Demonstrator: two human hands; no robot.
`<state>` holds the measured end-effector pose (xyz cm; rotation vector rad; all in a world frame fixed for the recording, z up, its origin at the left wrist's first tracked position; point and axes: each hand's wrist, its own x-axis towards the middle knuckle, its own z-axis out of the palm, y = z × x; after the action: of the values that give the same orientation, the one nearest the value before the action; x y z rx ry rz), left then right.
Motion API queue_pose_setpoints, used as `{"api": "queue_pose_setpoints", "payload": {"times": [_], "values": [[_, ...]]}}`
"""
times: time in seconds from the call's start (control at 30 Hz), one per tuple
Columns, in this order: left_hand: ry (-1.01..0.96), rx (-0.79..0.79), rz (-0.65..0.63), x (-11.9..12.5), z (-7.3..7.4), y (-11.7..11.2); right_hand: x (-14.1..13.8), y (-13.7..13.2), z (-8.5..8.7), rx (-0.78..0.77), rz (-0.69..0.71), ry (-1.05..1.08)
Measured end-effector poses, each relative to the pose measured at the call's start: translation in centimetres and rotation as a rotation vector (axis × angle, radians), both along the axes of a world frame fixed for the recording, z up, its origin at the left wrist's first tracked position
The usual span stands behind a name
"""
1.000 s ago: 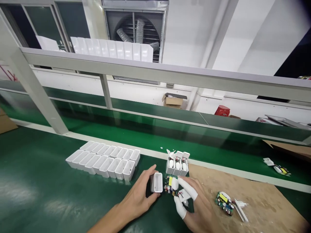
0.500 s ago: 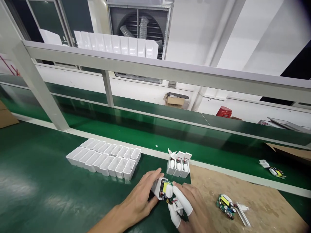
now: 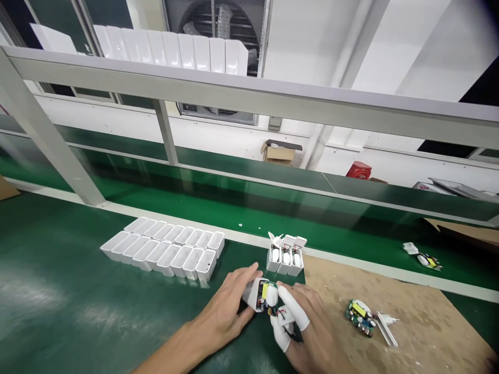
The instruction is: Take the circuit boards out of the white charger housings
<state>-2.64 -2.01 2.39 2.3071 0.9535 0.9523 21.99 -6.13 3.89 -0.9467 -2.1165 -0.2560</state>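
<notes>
White casing [image 3: 250, 294], held: 1 | circuit board [image 3: 270, 295], held: 1 | hands [image 3: 229, 299] [image 3: 312, 324]: 2

White case [image 3: 251, 294]: plain, box-shaped, tilted, held by my left hand [image 3: 230, 301], open mouth facing right. Circuit board [image 3: 268, 295]: one end inside case mouth, rest sticking out; on my feed I make out yellow block, rounded white part, crowded small components. I have its outer side in right hand [image 3: 310, 322]. Thin red wires beside white end piece [image 3: 286, 315], outside case, also within my right-hand grasp.
</notes>
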Motion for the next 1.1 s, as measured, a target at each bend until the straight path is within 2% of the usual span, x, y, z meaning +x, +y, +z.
{"api": "queue_pose_setpoints", "payload": {"times": [0.1, 0.23, 0.53, 0.7, 0.83, 0.93, 1.03, 1.1], "values": [[0.033, -0.012, 0.011, -0.1, 0.0, -0.1, 0.0, -0.1, 0.3, -0.042, 0.011, 0.005], [0.049, -0.045, 0.016, -0.2, 0.0, -0.2, 0.2, -0.2, -0.1, -0.087, 0.007, 0.015], [0.030, -0.073, 0.019, 0.0, -0.1, -0.3, 0.3, -0.2, -0.7, -0.106, 0.007, -0.023], [0.004, -0.104, -0.072, 0.2, -0.1, -0.6, -0.2, 0.0, 0.1, -0.079, 0.050, -0.016], [-0.027, -0.223, -0.119, 0.3, -0.2, -0.8, 0.0, 0.1, 1.1, -0.332, 0.143, 0.116], [-0.099, -0.271, -0.100, 0.4, -0.3, -0.7, 0.3, 0.3, 0.6, -0.513, 0.159, 0.178], [-0.185, -0.331, -0.114, 0.5, -0.5, -0.5, 0.0, 0.6, -0.6, -0.582, 0.171, 0.138], [-0.220, -0.391, -0.108, 0.5, -0.5, -0.5, -0.5, 0.8, -1.3, -0.536, 0.188, 0.108]]}}
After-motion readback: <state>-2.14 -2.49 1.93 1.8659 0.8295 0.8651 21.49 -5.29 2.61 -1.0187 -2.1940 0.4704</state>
